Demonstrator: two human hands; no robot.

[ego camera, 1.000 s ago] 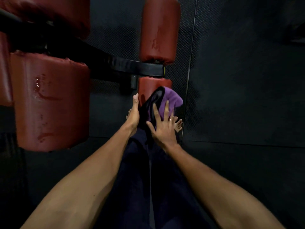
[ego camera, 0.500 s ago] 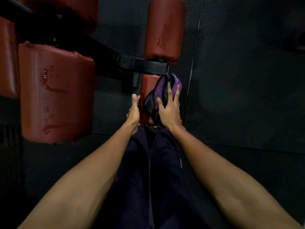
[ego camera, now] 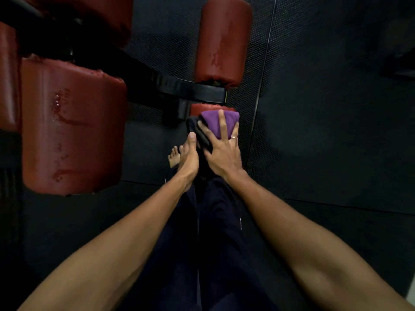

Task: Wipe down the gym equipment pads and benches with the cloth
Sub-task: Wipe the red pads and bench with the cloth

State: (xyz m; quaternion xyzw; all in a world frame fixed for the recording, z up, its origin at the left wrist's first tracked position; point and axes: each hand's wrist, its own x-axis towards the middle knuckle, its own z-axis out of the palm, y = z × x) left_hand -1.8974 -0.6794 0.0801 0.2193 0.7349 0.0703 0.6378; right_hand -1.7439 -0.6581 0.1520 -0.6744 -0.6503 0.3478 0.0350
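Since the head camera looks straight down, both bare arms show reaching to the small dark red vinyl roller pad [ego camera: 211,107] under the black metal bar [ego camera: 190,92]. Right hand [ego camera: 222,153] lies splayed over the folded purple-and-black cloth [ego camera: 219,123], fingers straight, pressing it onto that pad. Left hand [ego camera: 189,157] sits edge-on just beside the cloth, thumb straight, fingers hidden, so can't tell its grip. Wet-looking streaks on the big dark red pad [ego camera: 71,124] at left.

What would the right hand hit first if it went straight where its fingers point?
The right hand, pressing the purple cloth on the lower pad, points toward the black bar; probably that first, though depth is unclear.
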